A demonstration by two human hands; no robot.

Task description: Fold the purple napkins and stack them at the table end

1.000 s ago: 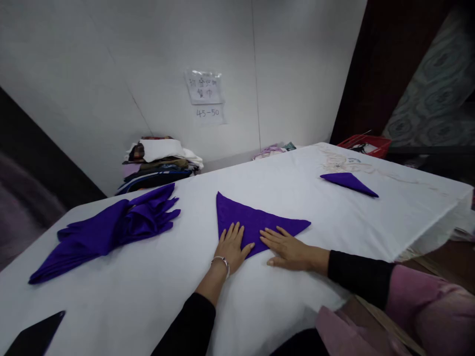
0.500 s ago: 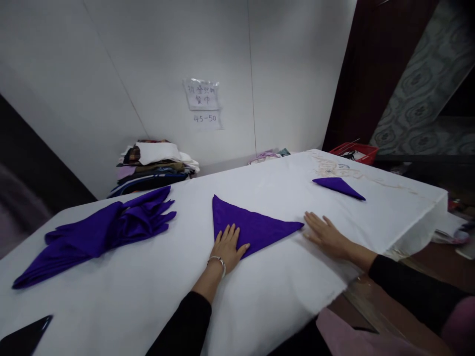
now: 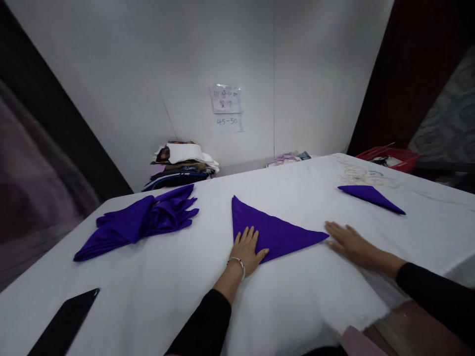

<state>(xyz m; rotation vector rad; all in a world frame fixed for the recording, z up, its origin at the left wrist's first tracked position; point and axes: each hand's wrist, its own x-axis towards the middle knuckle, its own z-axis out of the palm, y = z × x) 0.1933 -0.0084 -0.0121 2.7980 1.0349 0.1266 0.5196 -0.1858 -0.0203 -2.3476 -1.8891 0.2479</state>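
Observation:
A purple cloth napkin (image 3: 276, 230), folded into a triangle, lies flat on the white tablecloth (image 3: 178, 296). My left hand (image 3: 248, 251), a bracelet at its wrist, rests flat on the napkin's lower left corner with the fingers extended. At the pointed right end of the napkin, my right hand (image 3: 349, 242) lies with its fingers stretched out, its fingertips close to the tip. Neither hand grips anything. A smaller folded purple napkin (image 3: 371, 197) lies farther right. To the left is a loose pile of purple napkins (image 3: 137, 222).
A black flat device (image 3: 67, 324) lies at the front left. Stacked clothes (image 3: 183, 165) stand behind the table's far edge, near pink fabric (image 3: 284, 158). A red basket (image 3: 403, 159) is at the back right. Paper signs (image 3: 227, 101) hang on the wall.
The camera view has turned left, so everything appears shifted right and more of the black device shows. Both hands keep nearly the same places relative to the triangular napkin.

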